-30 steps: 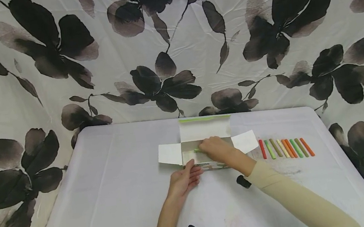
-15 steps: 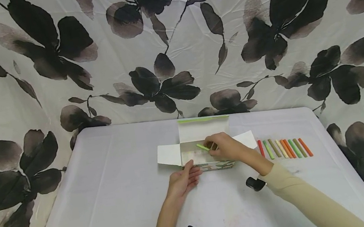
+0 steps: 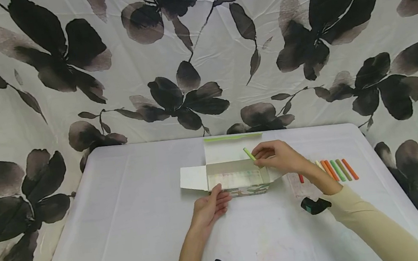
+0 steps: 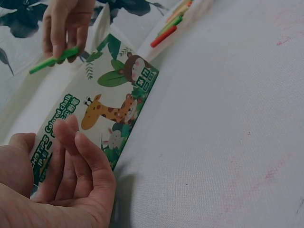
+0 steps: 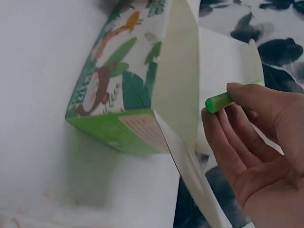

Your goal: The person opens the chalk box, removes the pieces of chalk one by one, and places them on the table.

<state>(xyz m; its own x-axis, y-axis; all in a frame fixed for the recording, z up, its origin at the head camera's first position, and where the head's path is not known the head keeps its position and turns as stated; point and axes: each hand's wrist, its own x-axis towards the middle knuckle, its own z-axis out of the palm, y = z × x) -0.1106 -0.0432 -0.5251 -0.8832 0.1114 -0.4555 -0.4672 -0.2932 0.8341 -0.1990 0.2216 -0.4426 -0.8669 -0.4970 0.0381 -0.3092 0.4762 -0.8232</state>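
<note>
An open cardboard chalk box (image 3: 249,191) with printed cartoon animals stands near the far side of the table. My left hand (image 3: 208,209) is at its front left corner, with the thumb at the rim and the fingers against the front panel. A bright green chalk stick (image 3: 249,154) is pinched between thumb and fingertips of my right hand (image 3: 281,157), above the box's right end. The right wrist view shows that chalk stick (image 5: 219,101) end-on, clear of the box. Inside the box (image 3: 237,175) a pale layer with faint coloured marks is visible.
Right of the box lies a row of coloured chalk sticks, among them an orange stick (image 3: 350,169) and a red stick (image 3: 301,178); my right forearm hides some. The box's left flap (image 3: 193,179) and back lid (image 3: 227,149) stand out. Floral cloth (image 3: 183,54) hangs behind.
My right hand has come up out of the box and moved right, carrying the green chalk stick. Its forearm now covers part of the chalk row. The left hand has stayed at the box.
</note>
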